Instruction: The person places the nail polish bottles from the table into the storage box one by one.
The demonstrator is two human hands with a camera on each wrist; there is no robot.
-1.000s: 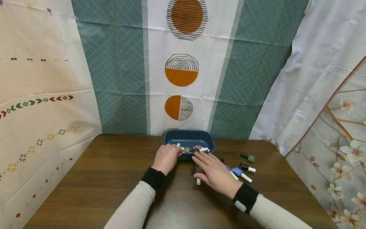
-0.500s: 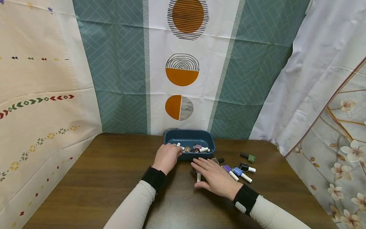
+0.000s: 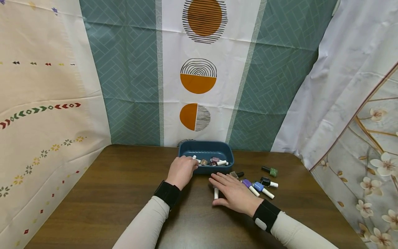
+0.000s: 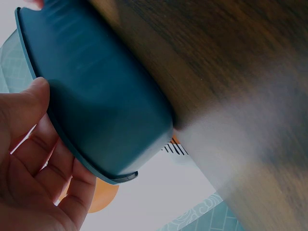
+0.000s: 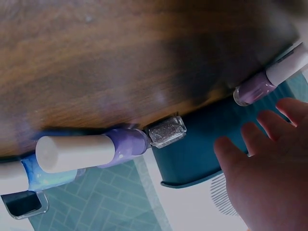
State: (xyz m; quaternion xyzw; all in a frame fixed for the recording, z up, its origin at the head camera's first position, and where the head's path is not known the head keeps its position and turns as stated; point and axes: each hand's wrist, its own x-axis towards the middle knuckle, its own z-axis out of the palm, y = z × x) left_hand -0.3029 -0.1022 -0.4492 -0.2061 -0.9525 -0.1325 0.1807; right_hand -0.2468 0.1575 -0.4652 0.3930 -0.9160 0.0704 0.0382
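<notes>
Patterned curtains hang behind the brown worktop, where a blue tray sits at the far edge. Since a second ago the right hand has drawn back from the tray's front wall and now lies flat, fingers straight and spread, over a mauve nail polish bottle. That bottle lies on its side just in front of the tray, long axis running near to far, white cap toward the person. The left hand has stayed put, fingers curled over the tray's near left rim. Purple, blue and green bottles lie to the right.
</notes>
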